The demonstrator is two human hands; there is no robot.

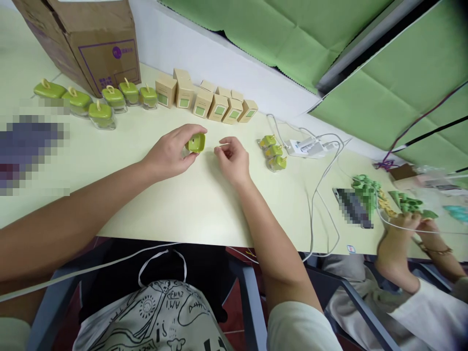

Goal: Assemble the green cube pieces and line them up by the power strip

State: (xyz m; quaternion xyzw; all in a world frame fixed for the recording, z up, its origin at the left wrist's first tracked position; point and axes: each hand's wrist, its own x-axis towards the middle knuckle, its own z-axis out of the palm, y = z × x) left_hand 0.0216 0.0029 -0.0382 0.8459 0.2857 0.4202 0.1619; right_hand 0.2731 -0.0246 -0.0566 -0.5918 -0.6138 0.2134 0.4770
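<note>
My left hand [170, 151] is closed round a small green square-topped container [196, 143], its hollow green side facing up and a small dark mark inside it. Just to the right, apart from the container, my right hand [235, 161] is curled with thumb and fingertips drawn together; whatever lies in that pinch, if anything, is hidden. Behind and left of my hands stand several small clear jars [101, 116] with green lids and pale yellow loops on top. To the right of my right hand, three more green-lidded pieces [274, 151] sit in a short row.
Several small brown cartons [203, 102] line the wall beside a large cardboard box [106, 53]. A white power strip [305, 147] with trailing cables lies to the right. Farther right, another person's hands [413, 222] work near green and yellow parts [365, 185] on the table [204, 209].
</note>
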